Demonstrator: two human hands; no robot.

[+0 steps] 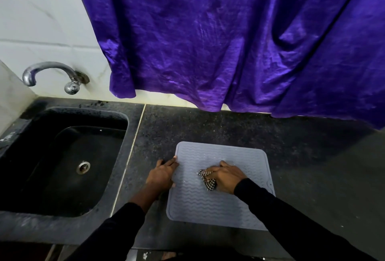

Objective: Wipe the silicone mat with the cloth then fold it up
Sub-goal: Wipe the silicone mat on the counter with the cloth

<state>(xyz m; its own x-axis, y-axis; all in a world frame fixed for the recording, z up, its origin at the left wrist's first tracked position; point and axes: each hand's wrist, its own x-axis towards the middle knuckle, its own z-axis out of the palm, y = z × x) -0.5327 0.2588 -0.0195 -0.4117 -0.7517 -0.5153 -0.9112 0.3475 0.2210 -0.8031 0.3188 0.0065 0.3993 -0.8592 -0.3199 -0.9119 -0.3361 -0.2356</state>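
A grey silicone mat (208, 204) with wavy ridges lies flat on the dark stone counter. My right hand (226, 176) presses a bunched black-and-white checked cloth (208, 181) onto the middle of the mat; most of the cloth is hidden under the palm. My left hand (163, 174) rests flat at the mat's left edge, fingertips touching that edge, and holds nothing.
A black sink (62, 156) with a metal drain sits to the left, a chrome tap (52, 73) on the white tiled wall above it. A purple curtain (229, 41) hangs down to the counter's back edge. Bare counter (312, 156) stretches right of the mat.
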